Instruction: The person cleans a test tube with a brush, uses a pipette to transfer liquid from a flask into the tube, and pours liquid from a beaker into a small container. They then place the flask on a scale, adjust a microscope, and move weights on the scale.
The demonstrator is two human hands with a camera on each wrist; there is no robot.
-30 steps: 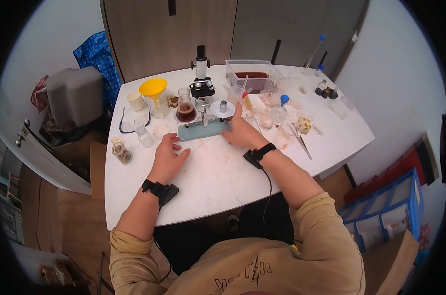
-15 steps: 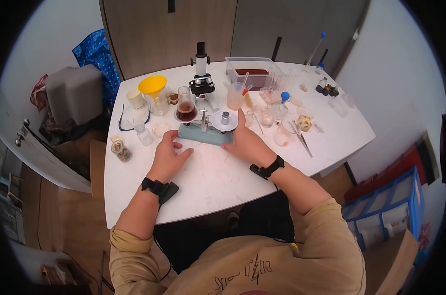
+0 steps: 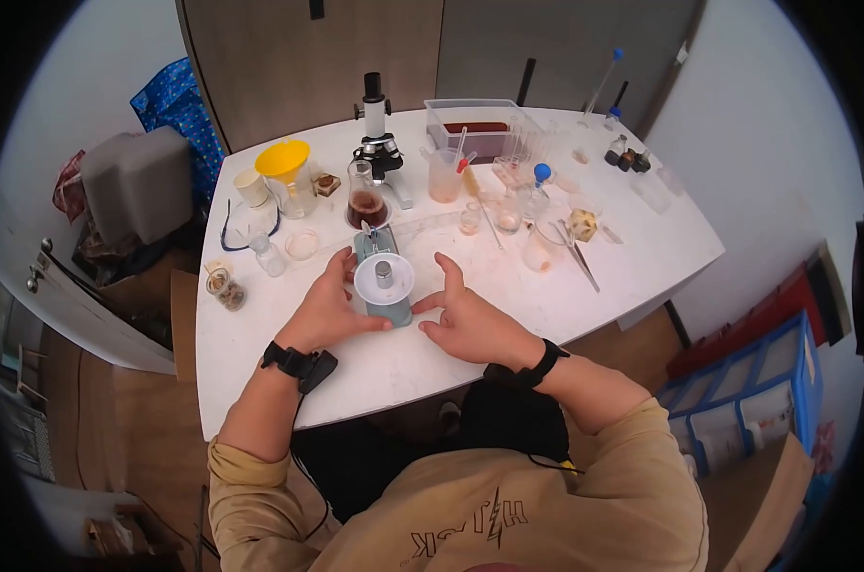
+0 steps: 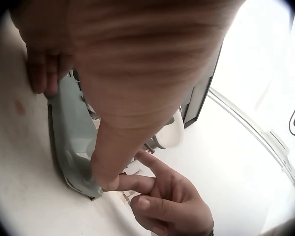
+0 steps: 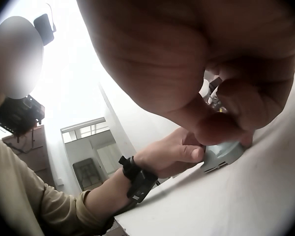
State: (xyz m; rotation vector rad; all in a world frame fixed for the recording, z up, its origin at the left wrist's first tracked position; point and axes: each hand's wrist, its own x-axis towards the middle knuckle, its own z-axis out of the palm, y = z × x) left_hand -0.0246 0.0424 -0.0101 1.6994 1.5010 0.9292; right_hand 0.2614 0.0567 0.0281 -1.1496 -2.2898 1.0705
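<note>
A pale green two-pan balance scale (image 3: 396, 313) stands on the table with one end toward me. On its near white pan (image 3: 400, 289) sits a metal weight (image 3: 384, 273); its far pan bears a conical flask (image 3: 366, 207) of dark red liquid. My left hand (image 3: 327, 313) grips the base from the left, fingers along its side and thumb at the near end, as the left wrist view shows. To the right, my right hand (image 3: 481, 324) touches the base's near corner with a fingertip, its index finger raised beside the pan.
Behind the balance stands a microscope (image 3: 375, 143). To the left are a yellow funnel (image 3: 284, 159), safety glasses (image 3: 227, 229) and a small jar (image 3: 227, 291). Glassware, tweezers (image 3: 581, 262) and a plastic beaker (image 3: 443, 178) lie to the right, a clear bin (image 3: 441, 124) at the back.
The balance has turned from lying crosswise to pointing toward me; its weighted pan has swung nearer and left. Both hands have come closer to me, the right one moving round to the near end.
</note>
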